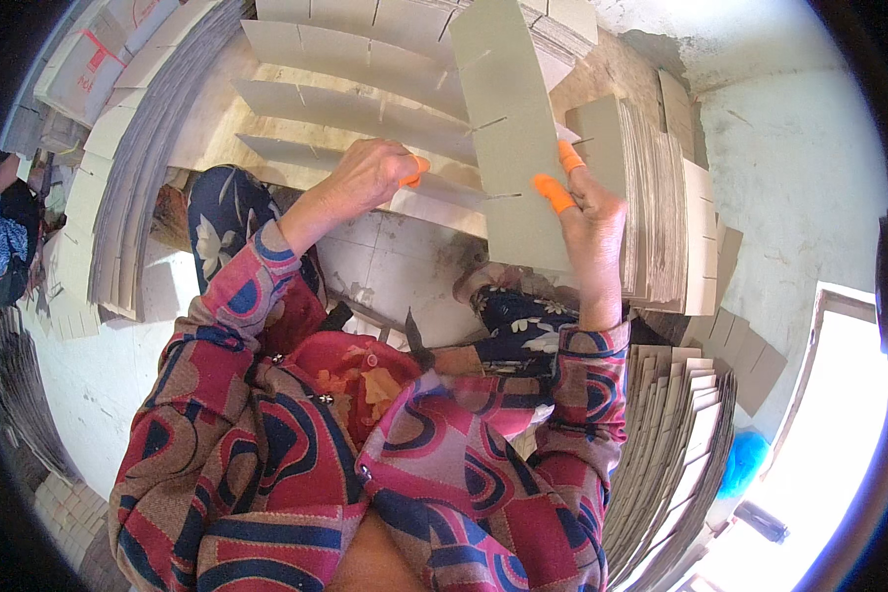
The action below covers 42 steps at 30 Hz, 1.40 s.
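- We see red marks [97,57] on the pale box [64,81] at the upper left, too small to make out.
- We can read no words or numbers.

Passage: narrow lanes between the upright cards [350,107], reachable from their left ends over bare counter [215,123]. Obstacles: left stack [148,148] along the left edge, right stack [651,202] at the right edge, raised card [513,118] across the lanes' right ends.

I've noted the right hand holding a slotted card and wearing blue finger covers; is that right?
Not quite: the head view shows the finger covers are orange, not blue. The right hand does hold a slotted card.
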Available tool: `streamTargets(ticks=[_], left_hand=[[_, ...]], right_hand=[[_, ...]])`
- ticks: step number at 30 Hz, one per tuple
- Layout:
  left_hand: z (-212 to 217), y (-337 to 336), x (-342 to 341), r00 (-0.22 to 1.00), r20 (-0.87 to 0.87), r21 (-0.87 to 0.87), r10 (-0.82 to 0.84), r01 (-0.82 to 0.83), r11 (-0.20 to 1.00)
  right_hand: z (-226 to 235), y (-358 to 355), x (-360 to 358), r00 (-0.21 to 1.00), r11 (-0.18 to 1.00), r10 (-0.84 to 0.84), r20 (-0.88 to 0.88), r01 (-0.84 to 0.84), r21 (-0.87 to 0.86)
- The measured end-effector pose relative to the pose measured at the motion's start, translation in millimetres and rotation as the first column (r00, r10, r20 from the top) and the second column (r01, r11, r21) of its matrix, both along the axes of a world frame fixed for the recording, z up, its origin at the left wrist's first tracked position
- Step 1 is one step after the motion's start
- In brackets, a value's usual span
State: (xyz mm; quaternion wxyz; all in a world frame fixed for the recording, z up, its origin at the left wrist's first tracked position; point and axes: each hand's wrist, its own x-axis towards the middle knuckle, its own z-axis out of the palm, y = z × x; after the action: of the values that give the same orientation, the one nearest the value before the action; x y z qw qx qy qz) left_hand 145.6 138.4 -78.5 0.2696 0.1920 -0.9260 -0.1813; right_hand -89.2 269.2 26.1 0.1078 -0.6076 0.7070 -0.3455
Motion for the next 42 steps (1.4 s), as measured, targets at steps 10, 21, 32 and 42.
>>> streamTargets(ticks=[10,21,32,42], left_hand=[[-9.0,-4.3,1.2,0.999,-0.028,0.004,-0.024,0.024,1.0],[-12.1,-8.0,-2.6,1.0,0.018,0.035,0.001,-0.002,0.999],[-16.0,-8.3,-2.2,0.998,0.067,0.011,0.017,-0.018,1.0],[16.8,1.3,29.0,0.997,-0.043,-0.038,0.057,-0.059,0.998]], right_hand=[[-12.4,-8.5,7.2,0.994,0.993,0.102,-0.032,-0.104,-0.062],[-34.0,-40.3,7.8,0.949,0.979,0.2,-0.245,-0.181,0.096],[-55.5,-36.5,12.0,0.858,0.926,0.34,-0.386,-0.233,0.298],[-49.8,32.4,-115.0,0.58,0.895,-0.367,-0.728,0.434,-0.105]])
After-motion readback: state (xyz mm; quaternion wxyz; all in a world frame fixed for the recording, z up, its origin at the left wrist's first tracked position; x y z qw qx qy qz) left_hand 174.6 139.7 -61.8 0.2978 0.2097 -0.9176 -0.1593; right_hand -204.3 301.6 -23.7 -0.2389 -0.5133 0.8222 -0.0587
